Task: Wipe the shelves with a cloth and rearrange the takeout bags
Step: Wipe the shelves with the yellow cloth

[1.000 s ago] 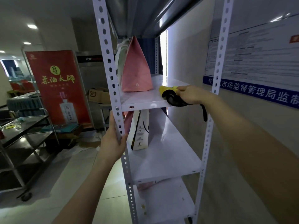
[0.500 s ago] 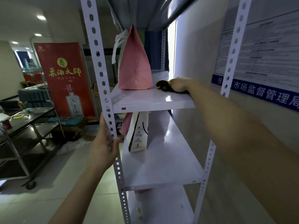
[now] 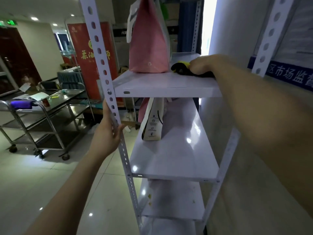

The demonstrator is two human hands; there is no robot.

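The right hand (image 3: 201, 65) is clutching the cloth (image 3: 179, 68) at the shelf's (image 3: 160, 83) right edge, the bag (image 3: 149, 48) standing just left, while the left hand (image 3: 106, 134) is gripping the post (image 3: 100, 53).

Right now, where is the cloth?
In the head view, the cloth lies on the upper shelf, held by the right hand, just right of the pink bag; the left hand grips the upright post.

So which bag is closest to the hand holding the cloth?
The pink bag on the upper shelf, beside the right hand and its cloth; the white bag stands one shelf lower.
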